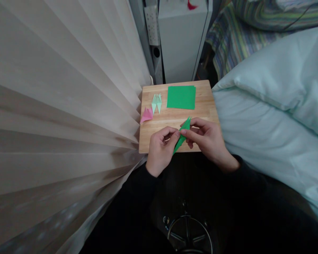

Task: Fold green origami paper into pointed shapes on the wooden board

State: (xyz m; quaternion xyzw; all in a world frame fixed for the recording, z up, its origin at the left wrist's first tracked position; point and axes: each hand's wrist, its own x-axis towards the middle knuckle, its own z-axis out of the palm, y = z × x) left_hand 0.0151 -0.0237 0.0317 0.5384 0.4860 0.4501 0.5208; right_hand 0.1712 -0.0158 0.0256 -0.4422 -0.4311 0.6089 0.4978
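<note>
A narrow, pointed piece of folded green origami paper (pixel 186 126) is held between my two hands above the near edge of a small wooden table (pixel 201 102). My left hand (pixel 161 148) pinches its left side with thumb and forefinger. From the other side my right hand (pixel 206 137) grips it, thumb on top and fingers behind, which hides part of the paper. On the table beyond lies a stack of green paper sheets (pixel 181 97). Pale green folded paper cranes (pixel 156 103) and a pink folded paper piece (pixel 147 115) rest at the table's left side.
A pleated curtain (pixel 95 106) hangs close along the left. Light blue bedding (pixel 267 106) borders the table on the right. Behind it stands a grey cabinet (pixel 181 42) with a small red item (pixel 192 5) on top. Below is a round metal stool base (pixel 187 229).
</note>
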